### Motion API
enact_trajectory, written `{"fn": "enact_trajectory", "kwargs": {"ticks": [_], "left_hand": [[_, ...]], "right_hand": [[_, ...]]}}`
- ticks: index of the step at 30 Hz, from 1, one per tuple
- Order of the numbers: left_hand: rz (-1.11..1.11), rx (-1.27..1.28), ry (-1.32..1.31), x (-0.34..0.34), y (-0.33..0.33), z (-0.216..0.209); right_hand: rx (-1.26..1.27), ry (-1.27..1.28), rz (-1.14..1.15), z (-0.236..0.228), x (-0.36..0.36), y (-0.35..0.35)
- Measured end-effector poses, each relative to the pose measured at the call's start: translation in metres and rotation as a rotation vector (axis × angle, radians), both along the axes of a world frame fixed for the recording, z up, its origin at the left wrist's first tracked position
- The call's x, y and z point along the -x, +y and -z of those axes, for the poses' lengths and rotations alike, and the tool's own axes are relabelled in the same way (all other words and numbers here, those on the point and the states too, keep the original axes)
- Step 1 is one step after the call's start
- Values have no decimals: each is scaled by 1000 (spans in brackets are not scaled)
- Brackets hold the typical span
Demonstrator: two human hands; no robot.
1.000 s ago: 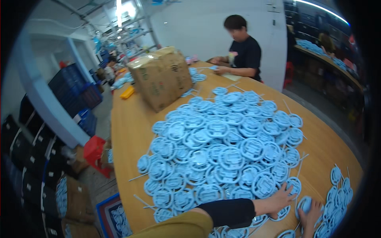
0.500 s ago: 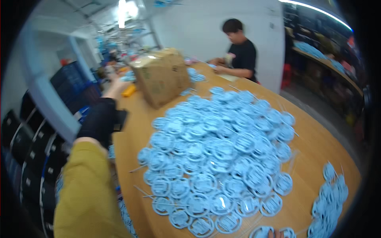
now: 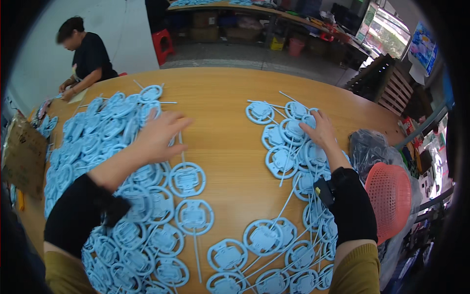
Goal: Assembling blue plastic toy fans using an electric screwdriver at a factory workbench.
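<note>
Light blue round plastic pieces, each a ring with a plate inside and many with a thin rod, lie in two groups on the wooden table (image 3: 230, 142). My left hand (image 3: 159, 137) hovers at the right edge of the large left heap (image 3: 93, 147), its fingers spread, holding nothing that I can see. Over the far part of the smaller right group (image 3: 281, 159), my right hand (image 3: 323, 131) has thumb and forefinger apart, touching or just above the pieces there. Black bands cover both wrists, below them mustard sleeves.
A co-worker in black (image 3: 93, 59) handles small things at the table's far left. A cardboard box (image 3: 24, 157) stands at the left edge. Right of the table are a pink perforated basket (image 3: 389, 201) and a black plastic bag (image 3: 367, 149). Beyond stands a red stool (image 3: 162, 46).
The view has swung to the right. My left arm, earlier stretched out beside the box, is now over the large heap. My right hand has come from the lower edge to the right group.
</note>
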State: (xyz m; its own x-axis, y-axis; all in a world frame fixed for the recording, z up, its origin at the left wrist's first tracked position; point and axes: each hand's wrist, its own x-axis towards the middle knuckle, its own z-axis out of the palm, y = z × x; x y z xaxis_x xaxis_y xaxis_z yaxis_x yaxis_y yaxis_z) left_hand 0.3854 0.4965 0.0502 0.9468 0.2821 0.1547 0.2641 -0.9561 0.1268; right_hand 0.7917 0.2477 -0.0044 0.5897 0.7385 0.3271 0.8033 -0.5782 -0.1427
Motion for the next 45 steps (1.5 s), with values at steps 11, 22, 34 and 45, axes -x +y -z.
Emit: {"fn": "enact_trajectory", "kwargs": {"ticks": [11, 22, 34, 45], "left_hand": [[-177, 222, 53, -313, -24, 108], [236, 339, -162, -152, -148, 115], [227, 899, -503, -6, -215, -9], [8, 931, -192, 153, -300, 45]], "right_hand": [[207, 203, -89, 49, -73, 47], [448, 410, -358, 12, 94, -40], [-73, 77, 78, 65, -90, -34], [-122, 200, 109, 79, -87, -18]]}}
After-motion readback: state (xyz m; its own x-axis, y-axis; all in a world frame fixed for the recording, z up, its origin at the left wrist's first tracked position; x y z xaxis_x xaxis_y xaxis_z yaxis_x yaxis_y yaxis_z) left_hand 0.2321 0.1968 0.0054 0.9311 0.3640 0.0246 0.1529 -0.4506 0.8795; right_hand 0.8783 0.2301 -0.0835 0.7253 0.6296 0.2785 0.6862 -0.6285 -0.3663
